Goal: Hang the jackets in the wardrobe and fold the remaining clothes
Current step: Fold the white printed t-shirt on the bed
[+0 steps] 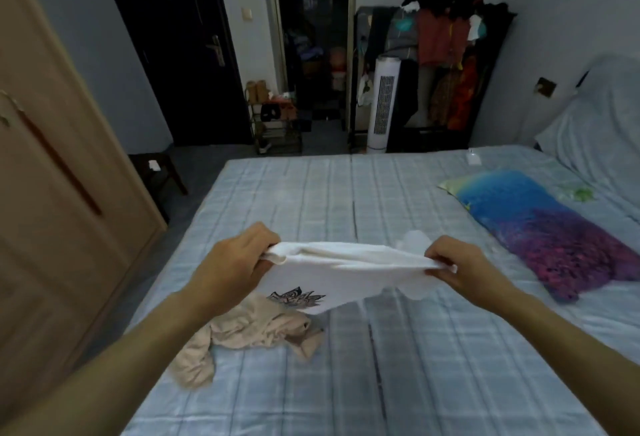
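Obs, head view. We have the white T-shirt [332,272] held up over the bed [450,366], stretched roughly level between both hands, approx centre of frame. Left hand [235,262] pinches one end of the top edge w/ fingers curled round the bunched fabric; right hand [460,267] pinches the other end, thumb and fingers closed on a fold of cloth. Dark graphic print shows on the hanging part, low left of the shirt. Lower hem looks to hang just above or brushing the sheet; can't tell which.

Beige garment [256,331] lies crumpled on the bed at approx 7 o'clock from the shirt, partly under its hanging edge, untouched. Pillow [540,227] w/ blue-purple print sits at 3 o'clock, well apart. Wooden wardrobe door [52,193] at 9 o'clock, closed as far as we see. Open clothes rack [446,64] w/ hung items at 1 o'clock, far side of room, next to a white tower fan [382,103].

Step, our judgement: folding phase, not hanging. No jacket visible on the bed; shirt is being spread/squared prior to folding. Task approx mid-to-late: two loose pieces in view.

Next move calls for: lower shirt flat onto a clear patch of sheet at 12 to 1 o'clock, away from the beige piece, keep the top edge taut so it lands w/o creases, then release and fold sides in. Risk: hem catching on the beige garment and dragging it.
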Demonstrator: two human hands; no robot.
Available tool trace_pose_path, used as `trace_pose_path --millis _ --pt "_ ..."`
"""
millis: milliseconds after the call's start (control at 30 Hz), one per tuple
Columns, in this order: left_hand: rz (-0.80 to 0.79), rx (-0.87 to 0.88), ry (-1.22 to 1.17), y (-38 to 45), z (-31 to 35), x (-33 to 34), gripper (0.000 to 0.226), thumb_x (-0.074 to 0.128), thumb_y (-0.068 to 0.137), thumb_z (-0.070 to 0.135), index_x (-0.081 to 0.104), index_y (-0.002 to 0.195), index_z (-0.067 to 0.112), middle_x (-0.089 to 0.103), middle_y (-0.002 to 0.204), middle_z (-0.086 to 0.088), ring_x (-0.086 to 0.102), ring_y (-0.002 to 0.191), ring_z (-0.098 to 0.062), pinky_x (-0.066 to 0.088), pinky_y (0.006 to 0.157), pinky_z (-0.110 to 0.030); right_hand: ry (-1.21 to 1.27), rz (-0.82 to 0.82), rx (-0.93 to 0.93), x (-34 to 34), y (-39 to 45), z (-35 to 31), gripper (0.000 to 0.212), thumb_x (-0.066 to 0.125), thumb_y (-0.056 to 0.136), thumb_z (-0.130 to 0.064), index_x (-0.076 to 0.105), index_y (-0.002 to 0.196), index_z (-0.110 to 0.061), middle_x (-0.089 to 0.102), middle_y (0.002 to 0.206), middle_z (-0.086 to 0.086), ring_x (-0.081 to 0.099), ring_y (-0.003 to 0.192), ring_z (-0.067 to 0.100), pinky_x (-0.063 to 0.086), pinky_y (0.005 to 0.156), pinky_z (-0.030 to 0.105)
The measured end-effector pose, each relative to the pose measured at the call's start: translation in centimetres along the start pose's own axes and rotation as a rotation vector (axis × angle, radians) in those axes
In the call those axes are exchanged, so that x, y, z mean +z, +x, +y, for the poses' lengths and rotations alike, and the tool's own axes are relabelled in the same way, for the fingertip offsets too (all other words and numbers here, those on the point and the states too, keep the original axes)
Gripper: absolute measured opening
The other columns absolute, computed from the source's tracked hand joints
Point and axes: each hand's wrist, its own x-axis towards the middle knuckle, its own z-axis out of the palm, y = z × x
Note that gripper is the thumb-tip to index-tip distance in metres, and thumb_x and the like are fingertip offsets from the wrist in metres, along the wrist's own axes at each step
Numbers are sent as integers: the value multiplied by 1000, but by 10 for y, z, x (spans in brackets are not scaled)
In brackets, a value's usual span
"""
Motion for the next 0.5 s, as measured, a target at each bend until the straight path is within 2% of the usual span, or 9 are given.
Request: trace_pose_path --millis 100,167,233,300,333,433,500 --pt "-125 -13 -57 -66 33 35 13 48 93 29 53 103 23 61 89 -2 57 64 -19 44 51 -32 32 -152 17 42 -71 8 17 79 81 -9 64 86 -14 57 84 -8 52 75 4 42 70 18" --pt "-202 -31 -81 -112 57 58 13 50 91 29 51 104 26 62 90 1 59 66 -17 45 52 -30 54 -248 62 74 -124 10 14 78 83 -10 65 89 -12 60 87 -3 57 77 12 46 71 27" --pt "-302 -76 -140 -157 83 75 23 61 89 24 50 108 28 63 93 1 59 67 -16 45 52 -28 73 -349 115 105 -178 4 12 76 84 -11 66 90 -10 61 89 0 58 79 17 47 73 31" --pt "-396 -125 -211 -201 107 87 40 74 82 11 51 111 27 63 97 0 59 69 -16 44 53 -26 77 -439 136 131 -228 -6 12 75 85 -13 65 89 -9 59 89 -1 56 79 17 46 74 31" --pt "-430 -144 -229 -222 118 92 41 75 81 7 53 111 25 63 99 -1 60 70 -19 45 54 -27 82 -470 147 141 -251 -12 11 75 85 -13 65 88 -10 58 88 -3 54 78 16 44 73 30" --pt "-532 -244 -241 -279 143 101 30 66 90 10 58 117 18 62 110 -4 64 79 -29 48 64 -35 100 -496 209 161 -305 -29 12 76 84 -14 64 85 -11 55 84 -7 51 74 12 39 70 27" --pt "-587 -255 -222 -309 155 106 26 62 93 13 61 118 13 62 113 -3 63 80 -28 47 66 -34 90 -496 245 171 -333 -42 14 77 83 -14 64 86 -11 55 85 -7 52 74 12 42 70 27"
